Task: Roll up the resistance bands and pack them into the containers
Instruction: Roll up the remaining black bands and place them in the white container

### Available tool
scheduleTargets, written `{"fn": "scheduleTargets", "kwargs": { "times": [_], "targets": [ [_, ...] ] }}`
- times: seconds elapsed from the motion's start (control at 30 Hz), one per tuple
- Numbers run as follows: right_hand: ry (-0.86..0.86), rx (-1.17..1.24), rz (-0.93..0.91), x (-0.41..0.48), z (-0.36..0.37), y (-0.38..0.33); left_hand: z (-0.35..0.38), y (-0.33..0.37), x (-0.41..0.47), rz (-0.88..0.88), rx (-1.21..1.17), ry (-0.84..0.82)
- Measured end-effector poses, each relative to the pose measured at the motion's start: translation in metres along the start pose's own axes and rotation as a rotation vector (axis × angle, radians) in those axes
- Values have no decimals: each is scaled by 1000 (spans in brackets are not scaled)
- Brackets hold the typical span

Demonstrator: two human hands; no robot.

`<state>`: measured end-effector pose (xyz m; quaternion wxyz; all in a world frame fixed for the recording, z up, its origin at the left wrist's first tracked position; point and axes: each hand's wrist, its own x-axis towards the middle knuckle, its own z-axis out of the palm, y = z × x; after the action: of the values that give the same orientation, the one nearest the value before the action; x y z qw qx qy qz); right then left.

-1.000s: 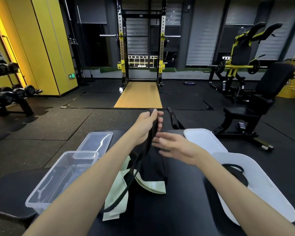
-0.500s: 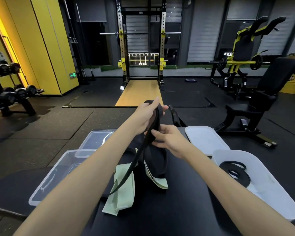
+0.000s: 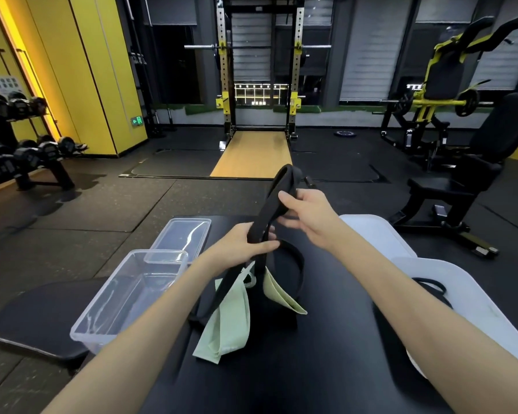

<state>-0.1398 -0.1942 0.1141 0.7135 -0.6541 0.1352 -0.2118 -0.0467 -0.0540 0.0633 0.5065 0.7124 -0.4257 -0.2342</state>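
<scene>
Green lit sign [image 3: 136, 121] low on yellow wall panel [image 3: 102, 85]: left-pointing arrow legible, adjoining symbol too small to resolve. White poster [image 3: 4, 83] on left wall and end labels on dumbbells [image 3: 27, 152]: print not readable.

The left hand [image 3: 240, 245] grips the black band [image 3: 268, 204]. The right hand [image 3: 308, 213] pinches it just above, under its arched loop. Below the left fingers [image 3: 260, 245] it trails over a green band [image 3: 231, 321] (crumpled) on the bench [image 3: 281, 369]. A clear tub [image 3: 126, 309] lies left of them. Right of them is a white tub [image 3: 476, 309] holding a coil [image 3: 431, 286].
</scene>
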Motion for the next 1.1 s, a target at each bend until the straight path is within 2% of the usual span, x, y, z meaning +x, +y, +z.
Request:
{"fn": "scheduleTargets", "kwargs": {
  "times": [0.27,0.43,0.67,0.83,1.1],
  "targets": [
    [-86,74,70,2,-2,2,8,-11,-5,7,24,30],
    [-59,62,141,1,-5,23,7,-1,4,53,55,69],
    [-166,89,236,-19,-5,49,6,26,26,41,-117,109],
    [-332,-133,99,-28,3,57,2,53,40,52,-291,120],
    [-67,-333,-89,-7,22,56,10,65,45,65,-240,141]
  ]
}}
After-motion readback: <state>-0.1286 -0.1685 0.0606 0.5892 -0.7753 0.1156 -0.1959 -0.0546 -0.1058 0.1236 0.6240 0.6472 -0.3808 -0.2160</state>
